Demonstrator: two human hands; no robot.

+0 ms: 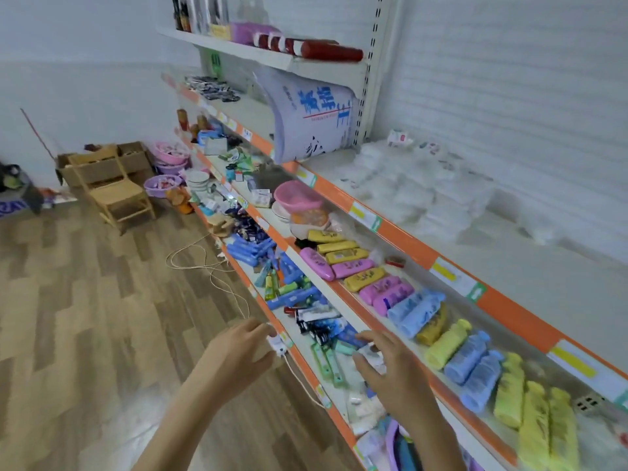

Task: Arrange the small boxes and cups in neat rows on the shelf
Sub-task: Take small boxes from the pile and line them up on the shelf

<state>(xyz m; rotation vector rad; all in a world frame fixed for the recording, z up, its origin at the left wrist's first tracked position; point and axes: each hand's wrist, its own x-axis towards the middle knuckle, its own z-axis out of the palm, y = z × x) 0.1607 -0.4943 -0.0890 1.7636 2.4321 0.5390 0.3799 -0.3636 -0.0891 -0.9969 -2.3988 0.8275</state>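
My left hand (238, 348) is at the front edge of the lower shelf (306, 365) and pinches a small white box (277, 345) between fingers and thumb. A white cord (302, 382) hangs below that box. My right hand (390, 365) reaches over the same shelf, and its thumb and fingers curl round another small white box (371, 353). Around it lie green boxes (328, 363), dark and blue packets (323, 321) and white packets (363, 407), all in a loose jumble.
The shelf above holds rows of yellow, pink and blue bottles (452, 341) and a pink basket (297, 195). A big sack (312, 117) leans higher up. On the wooden floor are a cord (204, 260), a wooden chair (115, 188) and cardboard boxes.
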